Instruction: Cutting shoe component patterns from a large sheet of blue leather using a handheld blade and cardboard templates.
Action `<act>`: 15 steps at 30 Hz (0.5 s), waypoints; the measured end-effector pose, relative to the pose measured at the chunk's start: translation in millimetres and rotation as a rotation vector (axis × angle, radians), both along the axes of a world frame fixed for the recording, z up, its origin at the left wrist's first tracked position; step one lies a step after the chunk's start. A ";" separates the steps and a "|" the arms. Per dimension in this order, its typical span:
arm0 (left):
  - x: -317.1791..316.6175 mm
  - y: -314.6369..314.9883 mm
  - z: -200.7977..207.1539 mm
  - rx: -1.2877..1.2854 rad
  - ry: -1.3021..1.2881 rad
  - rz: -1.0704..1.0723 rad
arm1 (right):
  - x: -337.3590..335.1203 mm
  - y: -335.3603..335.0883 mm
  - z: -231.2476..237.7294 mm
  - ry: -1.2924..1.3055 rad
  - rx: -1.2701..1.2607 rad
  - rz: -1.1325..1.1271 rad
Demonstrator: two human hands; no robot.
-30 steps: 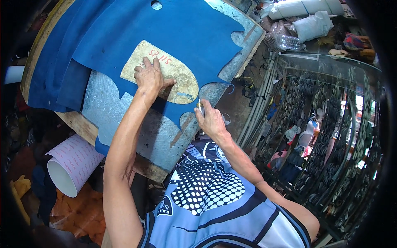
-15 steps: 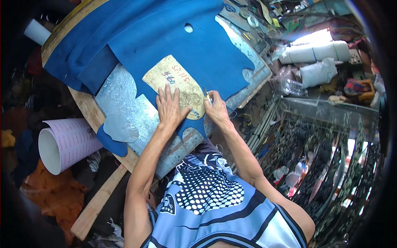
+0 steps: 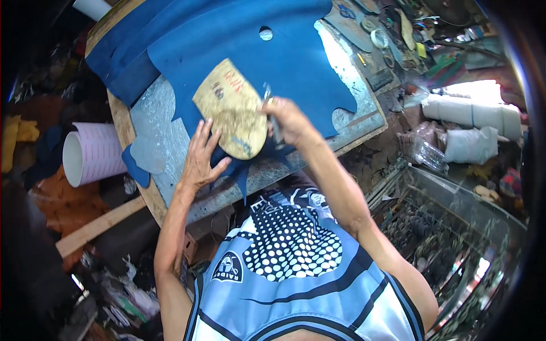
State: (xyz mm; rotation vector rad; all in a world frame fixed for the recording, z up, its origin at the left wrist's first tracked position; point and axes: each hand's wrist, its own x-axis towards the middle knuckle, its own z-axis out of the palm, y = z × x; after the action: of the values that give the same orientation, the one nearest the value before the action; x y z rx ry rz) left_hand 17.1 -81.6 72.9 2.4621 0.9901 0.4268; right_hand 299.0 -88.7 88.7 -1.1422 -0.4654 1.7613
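Note:
A blue leather sheet (image 3: 296, 68) lies over a metal-topped work board. Above its lower part is a worn, cream-coloured flat template (image 3: 233, 108), rounded at the near end and marked by hand. My left hand (image 3: 199, 156) is at the template's lower left edge, fingers spread and fingertips against it. My right hand (image 3: 288, 120) is closed around a slim metal knife (image 3: 276, 132), whose tip points away from me. Its thumb and finger meet the template's right edge; whether they pinch it too, I cannot tell.
Past the board's right corner lie tape rolls (image 3: 379, 38), scraps and tools. White wrapped rolls (image 3: 472, 116) are on the right. At left stands a rolled printed sheet (image 3: 94, 153) beside a wooden plank (image 3: 99, 227) and brown leather (image 3: 71, 204).
The template has shifted left and turned slightly on the leather. My left hand has slid off its face to the lower left edge. My right hand, with the knife, has moved farther from me.

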 end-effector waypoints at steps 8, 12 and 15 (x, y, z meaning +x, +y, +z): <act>111.6 54.2 137.5 0.489 -0.540 0.148 | 104.8 24.1 133.1 0.170 0.449 -0.031; 135.6 73.3 165.3 -0.323 -0.843 0.213 | 145.0 15.8 105.1 -1.155 0.629 -0.112; 134.6 84.0 115.7 -0.629 -0.845 0.281 | 143.2 -20.3 69.0 -0.868 0.300 0.128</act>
State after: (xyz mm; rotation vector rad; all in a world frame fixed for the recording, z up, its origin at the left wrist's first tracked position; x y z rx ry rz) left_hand 151.7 2.4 188.7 1.3677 0.8919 0.9661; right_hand 442.2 -109.0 157.7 -1.6404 -1.2897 1.1565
